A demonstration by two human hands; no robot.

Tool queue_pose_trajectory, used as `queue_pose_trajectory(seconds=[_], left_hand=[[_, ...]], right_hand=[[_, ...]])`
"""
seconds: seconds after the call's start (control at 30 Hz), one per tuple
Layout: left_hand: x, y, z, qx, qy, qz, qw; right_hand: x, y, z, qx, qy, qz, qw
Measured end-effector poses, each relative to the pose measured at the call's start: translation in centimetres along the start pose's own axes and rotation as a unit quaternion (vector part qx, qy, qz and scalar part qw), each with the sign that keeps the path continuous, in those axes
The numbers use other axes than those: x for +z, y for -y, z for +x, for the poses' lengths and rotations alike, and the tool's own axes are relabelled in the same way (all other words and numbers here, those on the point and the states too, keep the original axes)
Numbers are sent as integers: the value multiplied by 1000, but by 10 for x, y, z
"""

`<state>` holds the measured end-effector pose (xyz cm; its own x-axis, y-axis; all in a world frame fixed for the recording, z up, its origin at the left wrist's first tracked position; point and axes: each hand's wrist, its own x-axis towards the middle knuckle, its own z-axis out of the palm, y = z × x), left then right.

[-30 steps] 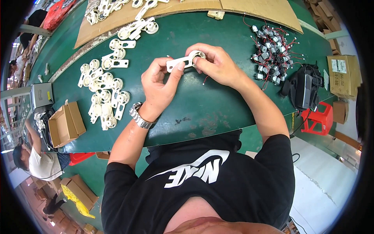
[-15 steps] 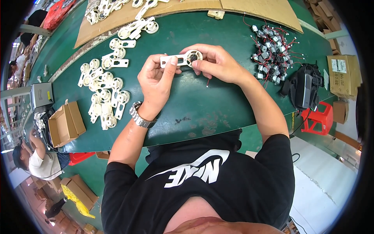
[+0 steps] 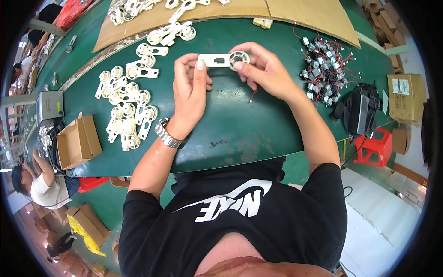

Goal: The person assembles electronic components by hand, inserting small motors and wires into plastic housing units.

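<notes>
Head view, 1 frame.

Left hand (image 3: 191,90): raised above the green table (image 3: 240,124), fingers curled, thumb and fingertips pinched on the left, flat end of a white plastic bracket (image 3: 220,59). A metal wristwatch (image 3: 167,134) sits on that wrist.

Right hand (image 3: 263,69): also closed, thumb and forefinger gripping the right end of the same bracket, where a small round part (image 3: 239,57) sits in its ring-shaped end. The bracket lies roughly level, spanning the 2 hands, held clear of the table. A thin red wire (image 3: 253,95) hangs below the right hand; its upper end is hidden by the fingers.

Left of the left hand: a loose spread of matching white brackets (image 3: 127,108) on the table, well apart from the hand. Beyond these, at the table's left edge, an open cardboard box (image 3: 78,142).

Right of the right hand: a heap of small motors with red and black leads (image 3: 323,69), near but not touching the hand. Further right, a black bag (image 3: 360,111) at the table edge, with a red plastic stool (image 3: 376,147) below it.

Beyond both hands: cardboard sheets (image 3: 258,11) with more white brackets lying on the left 1.

Far left, lower: another person in a white shirt (image 3: 39,184), seated.
</notes>
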<state>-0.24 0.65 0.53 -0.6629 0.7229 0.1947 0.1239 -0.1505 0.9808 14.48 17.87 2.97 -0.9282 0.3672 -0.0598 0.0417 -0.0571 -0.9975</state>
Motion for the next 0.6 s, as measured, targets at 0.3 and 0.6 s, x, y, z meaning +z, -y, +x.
queue_pose_trajectory(seconds=[0.3,0.6], left_hand=[[-8,14,9,20,12,147,989],[-11,21,13,14,-15,104,994]], right_hand=[[-40,27,96,62,-133,-40,988],[40,-24,138,-146,-146,-494,845]])
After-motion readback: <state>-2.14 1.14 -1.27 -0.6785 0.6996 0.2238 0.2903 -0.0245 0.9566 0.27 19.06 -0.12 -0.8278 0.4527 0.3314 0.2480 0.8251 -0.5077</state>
